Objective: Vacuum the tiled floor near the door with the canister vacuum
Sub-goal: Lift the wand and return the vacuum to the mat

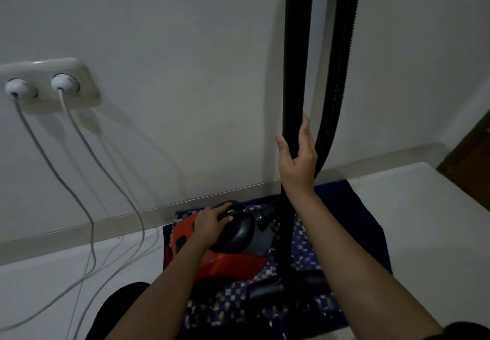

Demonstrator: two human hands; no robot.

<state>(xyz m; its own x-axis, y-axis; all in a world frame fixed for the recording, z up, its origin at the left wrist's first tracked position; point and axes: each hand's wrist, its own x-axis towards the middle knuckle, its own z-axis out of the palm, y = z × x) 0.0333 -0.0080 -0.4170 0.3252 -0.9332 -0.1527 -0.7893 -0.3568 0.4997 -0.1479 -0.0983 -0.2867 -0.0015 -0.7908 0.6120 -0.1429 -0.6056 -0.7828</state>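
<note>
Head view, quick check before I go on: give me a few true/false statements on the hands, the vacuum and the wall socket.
1. The left hand rests on the black handle of the red canister vacuum. True.
2. The right hand is on the floor. False: it is raised, fingers around the upright black wand.
3. The vacuum sits on bare tile. False: it sits on a dark patterned mat.
4. Both outlets of the wall socket have plugs in them. True.
5. The ribbed hose lies right of the wand. True.
</note>
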